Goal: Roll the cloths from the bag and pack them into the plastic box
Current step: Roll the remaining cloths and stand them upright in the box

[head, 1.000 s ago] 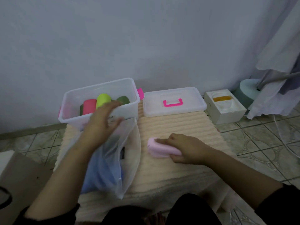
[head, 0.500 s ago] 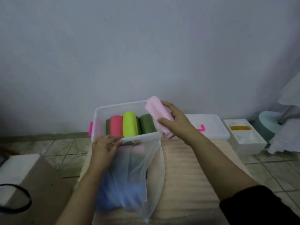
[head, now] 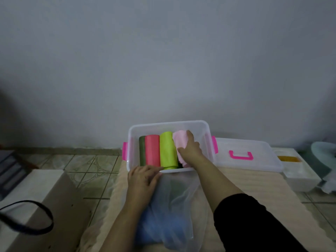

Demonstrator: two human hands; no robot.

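A clear plastic box point(head: 207, 132) with pink clips stands against the wall. Inside lie rolled cloths side by side: dark green point(head: 142, 150), red-pink point(head: 152, 150) and lime green point(head: 167, 150). My right hand point(head: 190, 150) is inside the box, shut on a rolled light pink cloth point(head: 179, 140), set next to the lime roll over another dark green one. My left hand point(head: 143, 180) grips the top edge of the clear plastic bag point(head: 181, 202) at the box's front wall. Blue cloth point(head: 163, 226) shows through the bag.
The box's lid point(head: 254, 160) with a pink handle lies to the right, beside a white open box point(head: 298, 171). A beige ribbed mat point(head: 254, 193) lies under the bag. A cardboard box point(head: 45, 206) and a black strap point(head: 27, 226) are at the left.
My right hand lifted the pink roll off the mat, carried it to the box and lowered it in beside the lime roll. My left hand stayed on the bag's edge.
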